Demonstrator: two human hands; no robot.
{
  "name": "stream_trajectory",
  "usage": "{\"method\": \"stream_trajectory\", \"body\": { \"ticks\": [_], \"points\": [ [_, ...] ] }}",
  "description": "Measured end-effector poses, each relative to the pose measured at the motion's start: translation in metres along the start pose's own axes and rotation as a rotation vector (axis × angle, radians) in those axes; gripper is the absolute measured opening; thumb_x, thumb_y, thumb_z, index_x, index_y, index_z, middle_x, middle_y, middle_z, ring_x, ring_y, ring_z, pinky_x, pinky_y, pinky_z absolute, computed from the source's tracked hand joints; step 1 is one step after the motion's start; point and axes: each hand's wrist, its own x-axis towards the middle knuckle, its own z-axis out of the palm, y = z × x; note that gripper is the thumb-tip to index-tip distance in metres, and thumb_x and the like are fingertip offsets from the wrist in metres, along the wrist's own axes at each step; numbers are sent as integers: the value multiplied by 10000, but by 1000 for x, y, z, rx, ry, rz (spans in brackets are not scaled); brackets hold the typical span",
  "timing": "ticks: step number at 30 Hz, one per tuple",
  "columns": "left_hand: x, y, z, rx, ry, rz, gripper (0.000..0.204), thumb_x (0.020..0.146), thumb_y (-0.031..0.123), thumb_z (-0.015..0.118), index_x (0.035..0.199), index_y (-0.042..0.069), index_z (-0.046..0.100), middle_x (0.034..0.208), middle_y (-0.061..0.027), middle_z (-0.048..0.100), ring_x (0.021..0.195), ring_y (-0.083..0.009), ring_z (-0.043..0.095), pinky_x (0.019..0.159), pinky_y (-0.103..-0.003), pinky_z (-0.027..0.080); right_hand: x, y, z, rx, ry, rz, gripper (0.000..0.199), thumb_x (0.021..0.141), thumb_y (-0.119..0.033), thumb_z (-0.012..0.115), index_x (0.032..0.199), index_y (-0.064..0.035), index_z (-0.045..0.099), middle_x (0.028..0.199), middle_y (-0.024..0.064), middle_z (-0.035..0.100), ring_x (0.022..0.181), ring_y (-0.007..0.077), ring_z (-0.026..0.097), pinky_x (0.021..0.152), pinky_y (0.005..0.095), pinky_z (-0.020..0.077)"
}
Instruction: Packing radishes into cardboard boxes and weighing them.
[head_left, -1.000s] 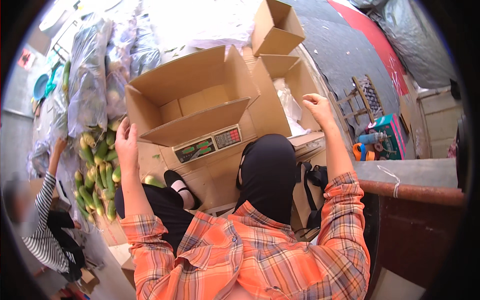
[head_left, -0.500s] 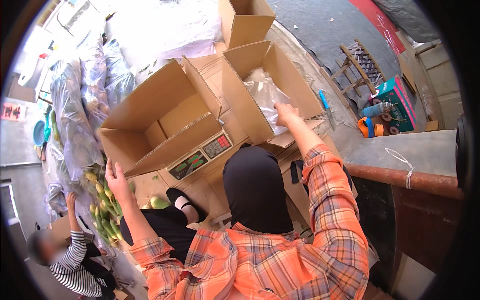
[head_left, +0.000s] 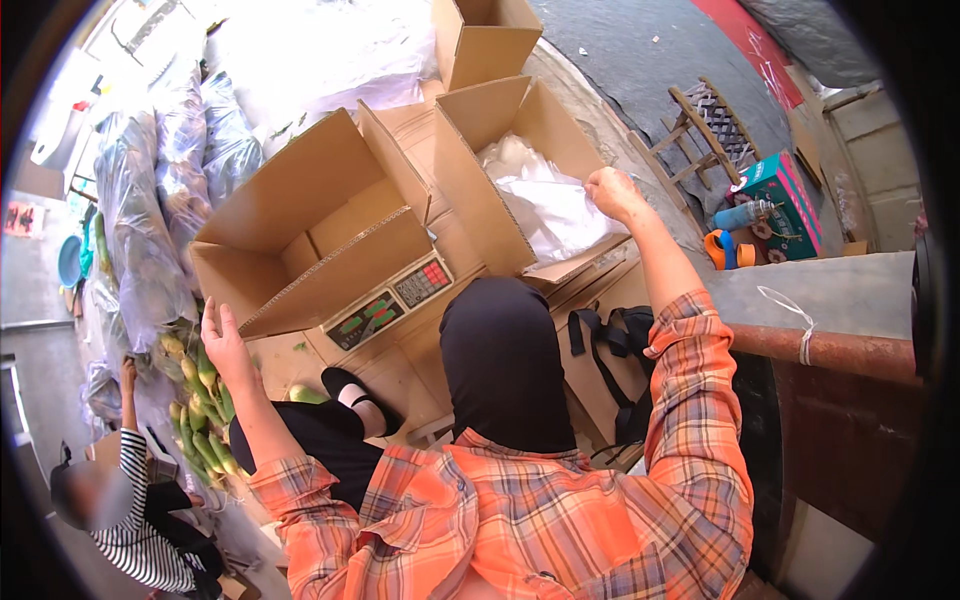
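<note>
Head view: our right hand reaches into the smaller cardboard box, fingers pinched on the white plastic liner lying inside it. That box's long axis runs away from us, its open mouth tilted up. Our left hand is flat, fingers released, against the lower flap of the larger cardboard box, which sits left of the smaller one, above the weighing scale.

Both hands outstretched, apart.

Open brown cartons ctr, scale screen below, teal box rt
</note>
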Motion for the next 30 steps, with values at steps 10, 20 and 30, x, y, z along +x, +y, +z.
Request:
{"method": "stream_trajectory", "body": {
  "ticks": [10, 20, 30],
  "points": [
    [-11, 21, 9, 482, 187, 476, 371, 867, 203, 566, 1197, 38, 525, 1266, -136, 448, 1201, -273, 382, 1015, -386, 275, -24, -6, -25, 196, -45, -31, 247, 760, -298, 649, 748, -51, 643, 736, 142, 633, 712, 256, 600, 672, 359, 458],
    [-58, 94, 48, 235, -35, 648, 360, 836, 110, 596, 1186, 44, 539, 1243, -105, 485, 1180, -244, 406, 1005, -355, 295, -5, 0, -42, 1012, -84, 68, 217, 873, -234, 588, 759, -50, 605, 662, 0, 582, 593, 63, 520, 517, 222, 396],
    [-135, 190, 173, 4, -703, 698, 780, 675, 185, 729, 1333, 35, 340, 1286, -189, 410, 1210, -326, 376, 1006, -401, 319, -100, -125, -98, 1653, -319, -321, 202, 904, -256, 544, 790, -92, 575, 683, -20, 583, 561, 50, 538, 504, 195, 436]
  ]
}}
